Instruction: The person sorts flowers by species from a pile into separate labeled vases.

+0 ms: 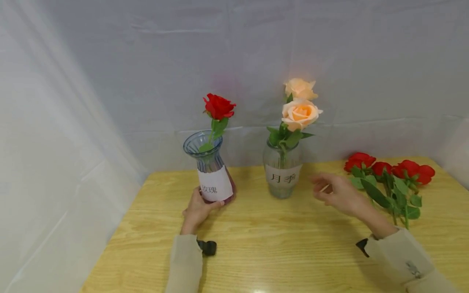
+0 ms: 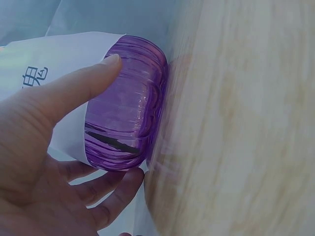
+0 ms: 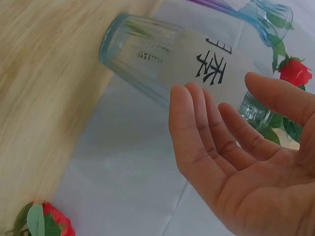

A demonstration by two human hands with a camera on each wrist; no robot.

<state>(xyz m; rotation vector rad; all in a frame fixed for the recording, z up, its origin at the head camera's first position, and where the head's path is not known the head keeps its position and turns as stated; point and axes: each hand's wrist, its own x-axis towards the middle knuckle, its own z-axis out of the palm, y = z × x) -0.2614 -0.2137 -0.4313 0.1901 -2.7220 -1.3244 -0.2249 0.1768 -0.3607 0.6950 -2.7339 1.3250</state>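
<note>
My left hand (image 1: 198,208) grips a blue-and-purple glass vase (image 1: 209,163) low down, thumb across the front and fingers around the side. The vase leans left; its purple base (image 2: 125,105) is close to the tabletop in the left wrist view. One red rose (image 1: 219,106) stands in it, above a white paper label (image 1: 216,184). To the right is a clear glass vase (image 1: 282,191) with a label and two peach roses (image 1: 300,114). Beside it, my right hand (image 1: 338,193) hovers with loosely bent fingers and nothing in them.
Several red roses (image 1: 406,169) with green leaves lie at the right of the wooden table (image 1: 253,248). A pale sheet (image 1: 165,81) hangs behind the table and down its left side.
</note>
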